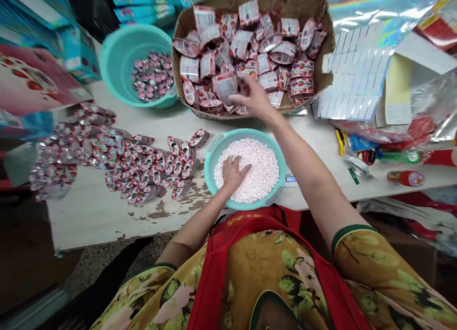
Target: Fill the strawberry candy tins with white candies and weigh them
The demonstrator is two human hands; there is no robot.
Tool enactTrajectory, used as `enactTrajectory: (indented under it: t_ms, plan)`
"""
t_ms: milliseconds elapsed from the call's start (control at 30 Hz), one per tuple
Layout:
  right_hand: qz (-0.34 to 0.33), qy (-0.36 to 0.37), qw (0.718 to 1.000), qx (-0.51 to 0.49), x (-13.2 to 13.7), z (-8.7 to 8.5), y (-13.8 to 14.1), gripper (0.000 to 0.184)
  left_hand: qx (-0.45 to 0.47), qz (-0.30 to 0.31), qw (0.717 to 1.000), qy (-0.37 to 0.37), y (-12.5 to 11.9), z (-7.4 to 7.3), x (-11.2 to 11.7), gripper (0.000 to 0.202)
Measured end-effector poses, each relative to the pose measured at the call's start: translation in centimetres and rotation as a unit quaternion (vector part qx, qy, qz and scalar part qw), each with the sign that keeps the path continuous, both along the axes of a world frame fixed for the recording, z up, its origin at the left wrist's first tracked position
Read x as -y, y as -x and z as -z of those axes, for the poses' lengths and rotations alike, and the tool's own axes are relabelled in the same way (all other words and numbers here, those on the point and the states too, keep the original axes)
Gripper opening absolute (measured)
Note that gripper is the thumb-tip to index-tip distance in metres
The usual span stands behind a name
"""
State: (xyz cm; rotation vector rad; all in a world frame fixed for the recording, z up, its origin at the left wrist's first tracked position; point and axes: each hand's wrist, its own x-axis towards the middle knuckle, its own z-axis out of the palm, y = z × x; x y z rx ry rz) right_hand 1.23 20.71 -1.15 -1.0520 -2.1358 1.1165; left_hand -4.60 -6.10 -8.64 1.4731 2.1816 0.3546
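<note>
Noting my right hand (255, 98) pinching a pouch (224, 85) in the box (323, 12), straight beyond the basin (210, 155); left hand (233, 174) splayed on tablets (262, 170).

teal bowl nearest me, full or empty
Nearly full: small white pellets cover the teal bowl almost to its rim, and the left hand rests in them.

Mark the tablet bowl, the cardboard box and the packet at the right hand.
tablet bowl (210, 159), head view, left rim.
cardboard box (322, 10), head view, right wall.
packet (224, 85), head view, its middle.
</note>
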Motion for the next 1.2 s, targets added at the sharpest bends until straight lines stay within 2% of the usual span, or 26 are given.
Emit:
enactTrajectory:
  t_ms: [100,200,267,333,367,433,533,600,667,767,867,1000,1200]
  plan:
    - [0.106,-0.009,0.993,-0.045,2.7,-2.5,-9.3,0.048,0.057,0.014,0.998,-0.007,-1.6,0.2,-1.4,0.041]
    - [0.204,-0.024,0.978,-0.043,8.3,-3.8,-18.0,0.042,0.117,0.001,0.993,-0.008,-2.3,0.0,-2.6,0.028]
    - [0.276,0.000,0.960,-0.049,12.7,-3.6,-21.5,0.044,0.197,-0.022,0.980,-0.031,-2.1,-0.3,-2.9,0.021]
    - [0.317,0.059,0.944,-0.074,16.8,-2.9,-22.8,0.048,0.316,-0.082,0.944,-0.055,-1.5,-0.5,-2.8,0.019]
    - [0.320,0.099,0.938,-0.087,18.5,-2.6,-22.7,0.050,0.383,-0.125,0.913,-0.058,-1.2,-0.7,-2.7,0.021]
    - [0.304,0.184,0.929,-0.107,21.4,-2.0,-21.8,0.052,0.507,-0.223,0.831,-0.051,-0.7,-1.0,-2.5,0.032]
    - [0.270,0.269,0.918,-0.113,24.0,-1.6,-19.1,0.054,0.622,-0.331,0.709,-0.028,-0.3,-2.1,-2.7,0.043]
    - [0.244,0.278,0.924,-0.099,24.9,-1.5,-17.1,0.050,0.655,-0.357,0.666,-0.016,-0.2,-3.5,-3.2,0.048]
    - [0.211,0.252,0.942,-0.066,25.3,-1.4,-14.9,0.043,0.668,-0.349,0.657,-0.020,-0.3,-5.5,-3.6,0.050]
    - [0.162,0.199,0.966,-0.012,25.2,-0.8,-11.9,0.036,0.685,-0.296,0.663,-0.064,-1.0,-8.4,-3.7,0.047]
    - [0.144,0.182,0.973,0.021,24.8,-0.4,-9.5,0.032,0.682,-0.250,0.674,-0.137,-2.1,-10.0,-3.5,0.045]
    - [0.143,0.160,0.976,0.040,24.3,-0.6,-8.4,0.031,0.627,-0.272,0.701,-0.202,-2.9,-10.0,-3.5,0.042]
    - [0.153,0.141,0.974,0.085,24.1,-1.1,-8.6,0.031,0.608,-0.273,0.720,-0.193,-3.3,-9.1,-4.3,0.042]
